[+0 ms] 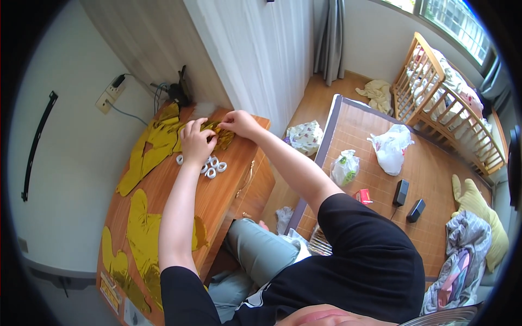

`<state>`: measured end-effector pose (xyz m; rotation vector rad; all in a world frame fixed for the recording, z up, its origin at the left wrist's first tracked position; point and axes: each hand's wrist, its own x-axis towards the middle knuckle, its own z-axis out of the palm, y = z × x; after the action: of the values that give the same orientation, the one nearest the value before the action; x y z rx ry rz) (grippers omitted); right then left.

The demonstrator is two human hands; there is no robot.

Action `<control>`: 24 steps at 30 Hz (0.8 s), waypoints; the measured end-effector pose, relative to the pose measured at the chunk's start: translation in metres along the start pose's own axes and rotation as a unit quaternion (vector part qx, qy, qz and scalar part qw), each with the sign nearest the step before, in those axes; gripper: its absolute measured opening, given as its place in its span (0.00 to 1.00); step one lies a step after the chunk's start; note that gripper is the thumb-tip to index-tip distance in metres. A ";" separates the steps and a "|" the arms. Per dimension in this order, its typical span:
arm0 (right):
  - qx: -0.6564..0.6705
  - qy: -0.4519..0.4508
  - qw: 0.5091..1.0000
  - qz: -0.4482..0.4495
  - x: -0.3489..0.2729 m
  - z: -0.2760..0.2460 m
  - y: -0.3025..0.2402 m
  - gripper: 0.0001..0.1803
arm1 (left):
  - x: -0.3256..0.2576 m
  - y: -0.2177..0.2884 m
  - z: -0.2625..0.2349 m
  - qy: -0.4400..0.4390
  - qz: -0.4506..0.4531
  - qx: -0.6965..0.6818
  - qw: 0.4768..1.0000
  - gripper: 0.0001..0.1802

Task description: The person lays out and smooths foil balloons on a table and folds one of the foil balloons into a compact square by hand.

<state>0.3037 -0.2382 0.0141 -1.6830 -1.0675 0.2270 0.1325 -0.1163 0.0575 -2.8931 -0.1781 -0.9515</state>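
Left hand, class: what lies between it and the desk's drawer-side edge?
Several white rings lie close beside the left hand, then plain wood up to the drawer-side edge of the desk; the head view shows this.

A person in black sleeves (375, 239) works at a wooden desk (155, 185). The left hand (194, 138) curls over crumpled gold foil (222, 142), and the right hand (240, 124) pinches its edge. White rings (211, 169) cluster just beside the left wrist. More foil pieces (142, 228) lie along the desk. To the right, a mat (435, 179) bears plastic bags (391, 149), a red box (363, 196) and two black speakers (401, 193), near a wooden crib (441, 81).
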 end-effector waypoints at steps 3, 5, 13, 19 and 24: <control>-0.003 -0.008 1.000 0.008 0.000 0.001 -0.001 0.16 | -0.001 -0.001 0.002 0.003 -0.013 -0.005 1.000 0.05; -0.010 -0.006 1.000 0.009 -0.001 -0.001 0.001 0.16 | 0.001 0.003 0.002 -0.016 -0.043 -0.001 0.999 0.07; 0.013 -0.012 1.000 -0.021 -0.003 -0.002 -0.006 0.17 | 0.004 -0.002 0.007 0.003 -0.068 0.003 0.998 0.07; -0.006 -0.003 0.999 -0.048 -0.009 -0.003 -0.013 0.22 | 0.001 -0.009 0.014 0.018 -0.124 -0.021 0.992 0.08; -0.093 -0.024 0.993 -0.062 -0.005 -0.005 -0.006 0.21 | 0.004 -0.005 0.010 0.021 -0.080 -0.019 0.996 0.11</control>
<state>0.3008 -0.2456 0.0194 -1.7752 -1.2571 0.0891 0.1407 -0.1099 0.0521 -2.9273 -0.3981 -1.0494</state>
